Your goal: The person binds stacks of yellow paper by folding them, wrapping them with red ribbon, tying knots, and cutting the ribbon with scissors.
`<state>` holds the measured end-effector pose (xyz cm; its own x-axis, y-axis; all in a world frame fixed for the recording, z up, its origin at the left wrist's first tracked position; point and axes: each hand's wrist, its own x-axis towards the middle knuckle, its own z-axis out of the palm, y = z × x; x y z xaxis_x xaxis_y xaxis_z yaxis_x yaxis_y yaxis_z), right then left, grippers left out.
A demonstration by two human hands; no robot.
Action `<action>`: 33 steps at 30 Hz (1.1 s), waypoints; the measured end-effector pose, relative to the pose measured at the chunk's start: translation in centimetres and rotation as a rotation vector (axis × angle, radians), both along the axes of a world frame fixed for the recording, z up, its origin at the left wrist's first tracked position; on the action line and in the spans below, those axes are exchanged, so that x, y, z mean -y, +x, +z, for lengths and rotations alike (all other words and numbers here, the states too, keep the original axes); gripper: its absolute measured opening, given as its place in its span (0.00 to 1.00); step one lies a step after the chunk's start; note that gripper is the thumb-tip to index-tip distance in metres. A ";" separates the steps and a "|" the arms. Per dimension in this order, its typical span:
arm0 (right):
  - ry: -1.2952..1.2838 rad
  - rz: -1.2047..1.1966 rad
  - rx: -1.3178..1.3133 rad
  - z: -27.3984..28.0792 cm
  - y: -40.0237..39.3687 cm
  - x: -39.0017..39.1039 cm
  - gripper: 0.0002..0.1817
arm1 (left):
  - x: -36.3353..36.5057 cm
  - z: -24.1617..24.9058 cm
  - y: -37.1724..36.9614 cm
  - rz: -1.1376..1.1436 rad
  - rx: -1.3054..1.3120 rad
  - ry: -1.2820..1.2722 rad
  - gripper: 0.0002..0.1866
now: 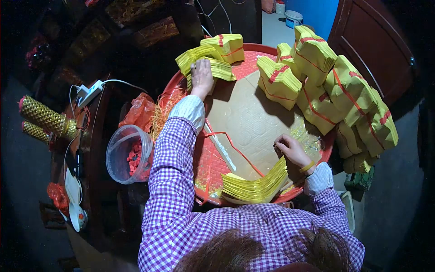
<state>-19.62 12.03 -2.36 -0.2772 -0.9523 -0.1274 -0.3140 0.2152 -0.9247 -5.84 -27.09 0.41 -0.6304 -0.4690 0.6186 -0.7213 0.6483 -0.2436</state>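
At the far left of the round red table (pixel 210 156), my left hand (pixel 202 80) reaches over a loose stack of yellow paper (pixel 221 69), its fingers curled down on the sheets. My right hand (pixel 293 151) is held above the cardboard sheet (pixel 240 109), fingers bent and pinched together; what they hold, if anything, is too small to make out. Just below it, near my body, lies a fanned, curved stack of yellow paper (pixel 256 185). A red strap (pixel 238 150) runs across the cardboard beside a pale narrow strip (pixel 221 146).
Several bundles of yellow paper tied with red bands (pixel 317 56) are piled at the right. Another tied bundle (pixel 233 47) sits at the back. Left of the table stand a clear plastic tub (pixel 118 156) with red pieces inside and a red plastic bag (pixel 139 110).
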 end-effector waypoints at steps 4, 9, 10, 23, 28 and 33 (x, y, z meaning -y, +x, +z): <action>-0.012 0.000 -0.020 0.4 0.3 0.1 0.07 | 1.2 2.9 -0.4 0.094 0.194 0.257 0.22; -0.027 -0.002 -0.007 0.3 0.2 -0.1 0.07 | 2.2 3.0 -0.6 0.114 0.195 0.279 0.21; -0.027 -0.003 -0.016 0.4 0.1 -0.1 0.07 | 2.0 2.9 -0.6 0.075 0.188 0.277 0.21; -0.037 0.030 -0.004 0.0 0.0 0.1 0.06 | 1.2 3.4 -0.9 0.056 0.253 0.330 0.22; -0.037 0.015 0.075 0.3 0.1 0.1 0.06 | 0.7 8.2 -0.3 0.197 0.321 0.442 0.21; -0.016 -0.076 0.424 0.5 -0.3 0.3 0.05 | -2.9 10.1 2.8 0.079 -0.252 0.760 0.19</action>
